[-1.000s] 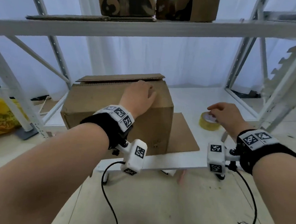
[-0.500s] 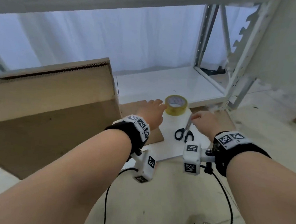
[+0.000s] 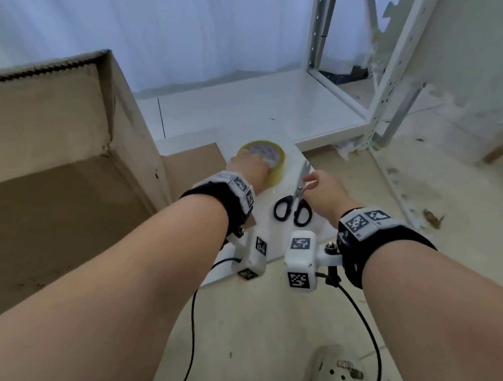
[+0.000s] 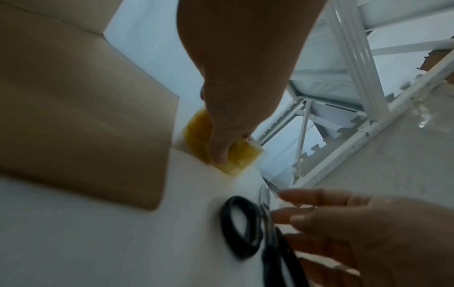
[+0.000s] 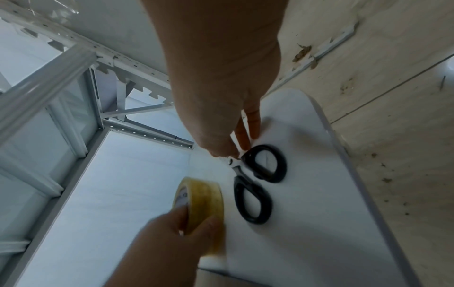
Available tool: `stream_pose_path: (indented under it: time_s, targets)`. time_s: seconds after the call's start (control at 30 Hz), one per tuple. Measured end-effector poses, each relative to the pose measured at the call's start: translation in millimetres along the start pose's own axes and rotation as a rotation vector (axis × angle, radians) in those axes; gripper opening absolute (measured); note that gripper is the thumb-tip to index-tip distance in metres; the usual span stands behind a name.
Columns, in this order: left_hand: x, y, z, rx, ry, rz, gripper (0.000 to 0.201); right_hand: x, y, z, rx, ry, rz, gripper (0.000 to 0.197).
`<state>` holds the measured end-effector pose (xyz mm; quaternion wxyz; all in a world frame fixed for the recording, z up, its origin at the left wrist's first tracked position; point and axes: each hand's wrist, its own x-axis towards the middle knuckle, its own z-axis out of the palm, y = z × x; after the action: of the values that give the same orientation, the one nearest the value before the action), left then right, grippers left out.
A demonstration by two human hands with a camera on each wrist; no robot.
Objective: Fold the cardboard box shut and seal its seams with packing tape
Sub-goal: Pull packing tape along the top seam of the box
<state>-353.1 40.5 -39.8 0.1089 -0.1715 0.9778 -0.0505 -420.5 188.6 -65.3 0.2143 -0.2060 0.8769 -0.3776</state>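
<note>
A large brown cardboard box (image 3: pixel 55 149) fills the left of the head view, with one flap (image 3: pixel 193 163) lying flat on the white board (image 3: pixel 280 186). On that board, my left hand (image 3: pixel 246 163) grips a yellowish roll of packing tape (image 3: pixel 269 151), thumb and fingers curled round its rim (image 5: pixel 203 194). Just to the right lie black-handled scissors (image 3: pixel 297 194). My right hand (image 3: pixel 308 182) pinches them at the blades near the pivot (image 5: pixel 233 147). The blades are mostly hidden under its fingers. The handles (image 4: pixel 224 223) rest on the board.
A white metal rack stands behind, with its low shelf (image 3: pixel 249 110) and an upright (image 3: pixel 321 32) at the back right. Pale floor (image 3: pixel 420 200) lies to the right of the board. A perforated shoe (image 3: pixel 339 375) and black cables (image 3: pixel 193 319) are near the bottom edge.
My left hand left the top of the box, moved right to the tape roll and took hold of it. My right hand went from the tape to the scissors. The view swung right and down.
</note>
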Motion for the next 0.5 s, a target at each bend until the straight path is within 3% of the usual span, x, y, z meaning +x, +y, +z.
stream_pose_path:
  time_s: [0.13,0.2,0.4,0.5]
  targets:
    - [-26.3,-5.0,4.8,-0.385,0.177,-0.031,0.018,-5.0,-11.9,-12.0,0.255,0.066,-0.017,0.048]
    - [-46.3,-3.1,-4.5,-0.595,0.242,-0.025,0.020,-14.5,-26.3,-22.9,0.454,0.045,-0.046,0.055]
    - [-120.9,-9.8,-43.9,-0.865,0.241,0.067,0.022,-50.4,-75.9,-56.2,0.628,-0.134,-0.180,0.062]
    - [-156.7,-18.7,-61.0,-0.951,0.276,0.084,0.021,-74.9,-97.9,-65.5,0.598,-0.257,-0.218,0.062]
